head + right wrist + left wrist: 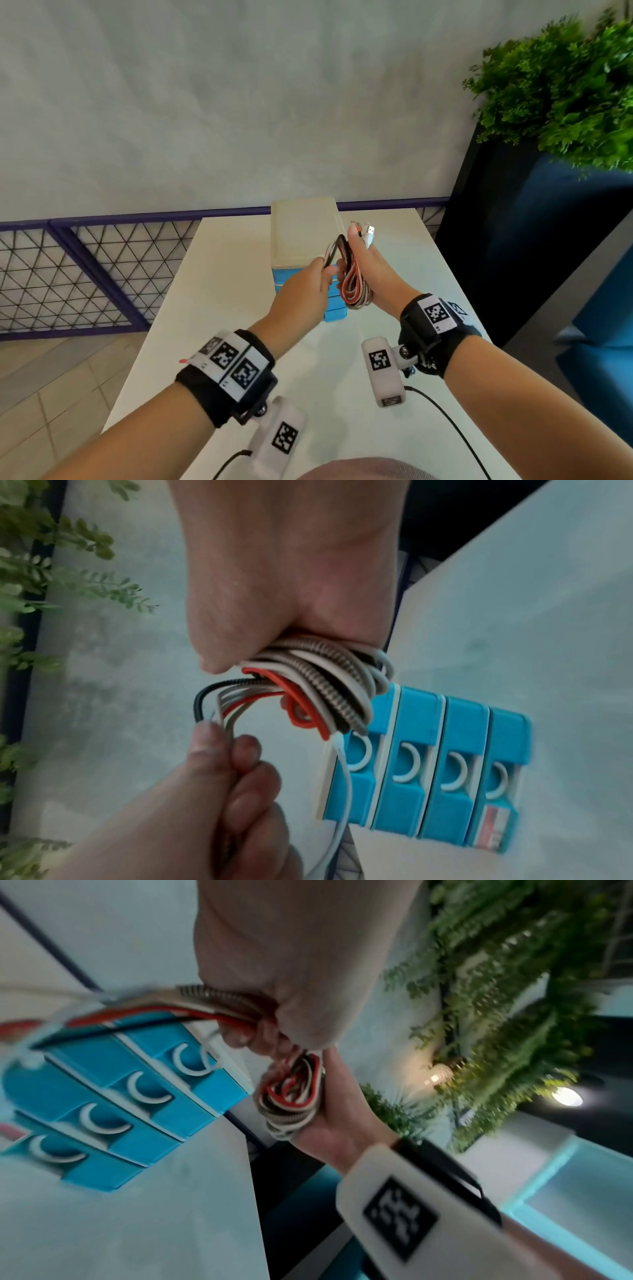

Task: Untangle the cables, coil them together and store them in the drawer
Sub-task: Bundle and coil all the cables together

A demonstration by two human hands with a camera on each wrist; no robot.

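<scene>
A bundle of red, white, black and braided cables (354, 286) is coiled in loops above the table. My right hand (359, 263) grips the coil (325, 685) in its fist, and the plug ends (367, 232) stick up past the thumb. My left hand (323, 270) pinches the coil's loose loop (334, 248) on the left side, fingers curled round the strands (219, 710). Behind the hands stands the small drawer unit (303, 236), cream on top, with several blue drawers (428, 764), all pushed in.
The white table (222, 291) runs from me toward a grey wall. A purple mesh railing (85, 274) is on the left. A dark planter with a green plant (565, 96) stands at the right, with blue seating (599, 342) below it.
</scene>
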